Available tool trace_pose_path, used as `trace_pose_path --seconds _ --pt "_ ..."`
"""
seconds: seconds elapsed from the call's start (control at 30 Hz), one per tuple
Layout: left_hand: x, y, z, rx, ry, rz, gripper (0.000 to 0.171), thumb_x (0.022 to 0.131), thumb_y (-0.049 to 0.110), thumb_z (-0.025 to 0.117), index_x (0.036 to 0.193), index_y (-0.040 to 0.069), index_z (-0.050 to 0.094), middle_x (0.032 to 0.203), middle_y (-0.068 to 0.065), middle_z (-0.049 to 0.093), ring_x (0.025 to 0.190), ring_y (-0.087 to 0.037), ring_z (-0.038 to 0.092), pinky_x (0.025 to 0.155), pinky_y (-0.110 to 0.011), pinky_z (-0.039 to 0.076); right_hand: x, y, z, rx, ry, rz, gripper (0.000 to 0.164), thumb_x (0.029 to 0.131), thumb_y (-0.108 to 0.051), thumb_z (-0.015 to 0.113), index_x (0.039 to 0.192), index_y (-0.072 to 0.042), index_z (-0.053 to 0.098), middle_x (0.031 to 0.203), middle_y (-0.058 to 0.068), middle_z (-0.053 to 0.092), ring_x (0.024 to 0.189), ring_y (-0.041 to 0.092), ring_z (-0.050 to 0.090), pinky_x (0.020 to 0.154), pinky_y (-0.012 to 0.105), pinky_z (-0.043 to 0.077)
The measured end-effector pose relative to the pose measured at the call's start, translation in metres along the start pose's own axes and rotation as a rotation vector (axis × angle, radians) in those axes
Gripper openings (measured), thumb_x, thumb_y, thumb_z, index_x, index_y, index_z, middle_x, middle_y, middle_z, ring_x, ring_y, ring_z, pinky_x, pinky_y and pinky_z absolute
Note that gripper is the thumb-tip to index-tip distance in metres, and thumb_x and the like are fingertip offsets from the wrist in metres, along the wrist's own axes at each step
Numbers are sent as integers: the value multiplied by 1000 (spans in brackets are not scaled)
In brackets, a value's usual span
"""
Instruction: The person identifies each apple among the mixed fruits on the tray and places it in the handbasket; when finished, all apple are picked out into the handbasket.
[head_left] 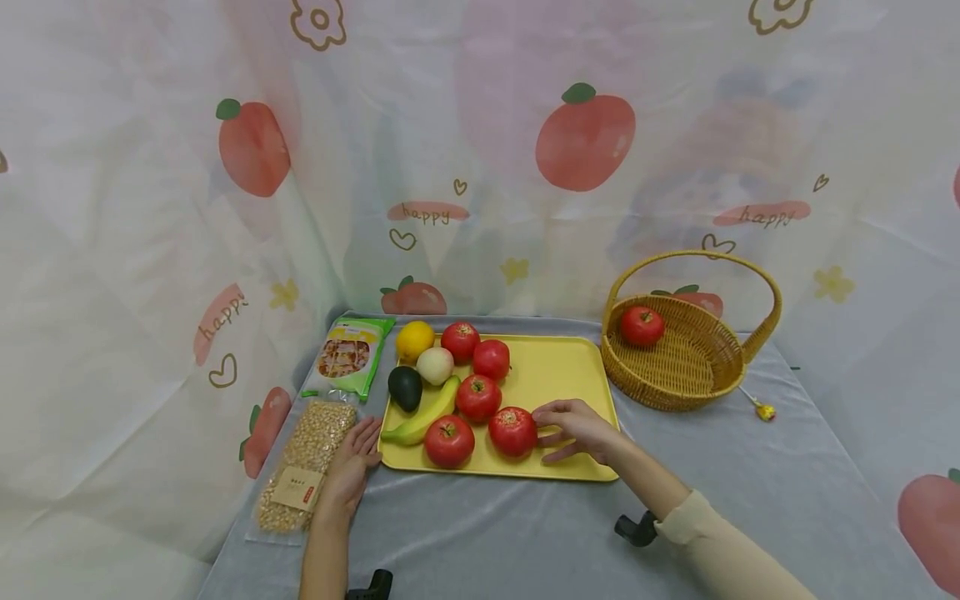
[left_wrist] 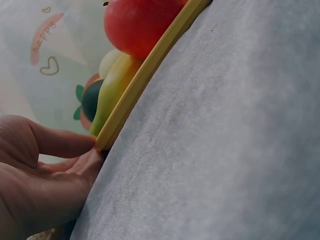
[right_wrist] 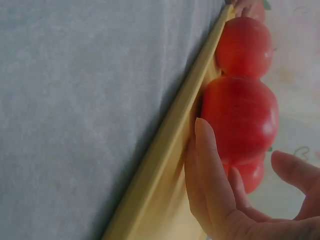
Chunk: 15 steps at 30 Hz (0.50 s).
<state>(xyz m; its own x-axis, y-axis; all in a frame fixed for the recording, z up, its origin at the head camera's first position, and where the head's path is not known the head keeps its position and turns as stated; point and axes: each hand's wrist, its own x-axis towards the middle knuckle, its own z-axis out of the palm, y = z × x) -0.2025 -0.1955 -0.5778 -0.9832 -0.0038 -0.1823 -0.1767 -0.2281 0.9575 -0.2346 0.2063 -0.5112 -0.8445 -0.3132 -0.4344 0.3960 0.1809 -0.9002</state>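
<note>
Head: one red fruit (head_left: 642,326) is sitting in the wicker basket (head_left: 686,367), right of the yellow tray (head_left: 562,358); five more are lying on the tray. Judging by that, fruit-moving is looking barely begun: one done, five likely left. Banana (head_left: 427,418), dark fruit (head_left: 406,389), pale fruit (head_left: 435,365) and yellow fruit (head_left: 415,341) are occupying the tray's left part; unclear whether they are counting. The tomato (head_left: 513,432) being reached for is resting near the tray's front edge, showing pale marks around its top. Right grip (head_left: 576,427) is spreading beside it, not clenched.

Left wrist: left grip (left_wrist: 37,175) is touching the tray's front-left corner with thumb and fairly straight fingers, seemingly steadying, not clenching.

Right wrist: that tomato is appearing plump, smooth, glossy, bright red. Fingers (right_wrist: 212,175) are overlapping it, not closing around it; cannot tell contact.
</note>
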Motion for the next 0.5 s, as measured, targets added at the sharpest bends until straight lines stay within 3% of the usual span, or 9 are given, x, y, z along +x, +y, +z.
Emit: trace_pose_path --seconds 0.17,0.5 --pt "2 -2 1 8 19 -12 77 91 -27 40 162 -6 19 166 -28 26 156 -40 24 127 -49 21 3 1 4 -2 24 28 45 104 -27 64 134 6 60 128 22 65 109 46 71 82 58 61" --pt "0 -3 -2 19 -7 -17 76 94 -24 40 164 -5 16 168 -26 23 157 -37 21 127 -49 21 7 1 12 2 47 69 62 95 -39 76 133 6 57 124 24 64 97 49 74 77 57 62"
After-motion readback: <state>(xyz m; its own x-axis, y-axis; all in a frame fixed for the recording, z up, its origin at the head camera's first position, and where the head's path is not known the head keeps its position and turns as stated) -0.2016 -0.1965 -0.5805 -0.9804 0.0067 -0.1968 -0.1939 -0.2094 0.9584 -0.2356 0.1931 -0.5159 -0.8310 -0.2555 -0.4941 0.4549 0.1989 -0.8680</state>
